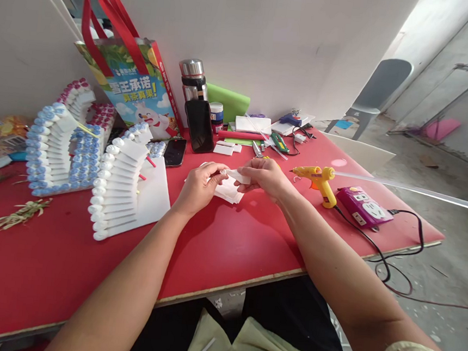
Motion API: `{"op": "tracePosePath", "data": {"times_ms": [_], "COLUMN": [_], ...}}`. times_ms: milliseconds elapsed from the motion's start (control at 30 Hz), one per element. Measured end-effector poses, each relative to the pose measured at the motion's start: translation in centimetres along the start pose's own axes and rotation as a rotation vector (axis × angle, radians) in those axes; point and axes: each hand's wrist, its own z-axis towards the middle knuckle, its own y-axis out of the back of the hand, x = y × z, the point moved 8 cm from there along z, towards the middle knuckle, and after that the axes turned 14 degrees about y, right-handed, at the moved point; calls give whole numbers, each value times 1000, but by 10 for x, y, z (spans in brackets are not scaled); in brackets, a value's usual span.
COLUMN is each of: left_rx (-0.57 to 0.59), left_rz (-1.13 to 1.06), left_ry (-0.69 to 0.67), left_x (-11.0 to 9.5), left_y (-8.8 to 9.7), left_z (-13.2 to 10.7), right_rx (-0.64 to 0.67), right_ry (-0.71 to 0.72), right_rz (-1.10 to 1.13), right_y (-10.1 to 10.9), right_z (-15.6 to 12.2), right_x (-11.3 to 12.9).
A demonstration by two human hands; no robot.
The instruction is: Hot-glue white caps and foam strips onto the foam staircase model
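Over the red table, my left hand (202, 188) and my right hand (267, 178) meet in front of me. Between them is a small white strip (240, 176), its material too small to make out. My right fingers are closed around its right part, while my left thumb and forefinger pinch its left end. Just below lie thin white sheets (230, 192), partly covered by my hands. To the left stands a fan-shaped row of white strips with rounded white tips (118, 187) on a white board (156, 190).
A yellow glue gun (317, 180) and a purple box with a cable (364, 207) sit on the right. Upright behind my hands are a black phone (199, 126) and a steel flask (193, 79). Blue-tipped fans (62, 149) and a colourful bag (143, 91) occupy the left.
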Motion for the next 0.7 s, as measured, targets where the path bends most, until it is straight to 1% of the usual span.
{"op": "tracePosePath", "data": {"times_ms": [33, 100, 167, 200, 233, 333, 367, 400, 433, 500, 633, 700], "left_rx": [8, 33, 66, 82, 95, 123, 131, 139, 150, 172, 211, 233], "left_rz": [-36, -115, -177, -190, -190, -166, -170, -184, -207, -263, -374, -432], "left_ry": [32, 92, 134, 146, 151, 157, 162, 170, 178, 204, 311, 355], "left_x": [2, 5, 7, 8, 8, 8, 9, 9, 10, 13, 20, 22], "left_y": [1, 1, 1, 0, -1, -5, -5, -6, -7, -8, -12, -15], "left_z": [0, 1, 2, 2, 2, 1, 1, 2, 2, 3, 4, 3], "right_rx": [-9, -80, -155, -157, -121, 134, 202, 241, 251, 222, 201, 193], "right_ry": [-8, -6, 42, 77, 111, 171, 192, 218, 245, 300, 421, 439], "right_rz": [-2, -23, -60, -73, -85, -137, -169, -212, -259, -362, -560, -591], "right_y": [2, 11, 18, 18, 15, -8, -14, -17, -19, -17, -15, -15], "right_z": [1, 2, 3, 3, 3, 0, -2, -4, -5, -6, -7, -6], "right_x": [0, 1, 5, 8, 11, 14, 15, 16, 16, 18, 22, 22]}}
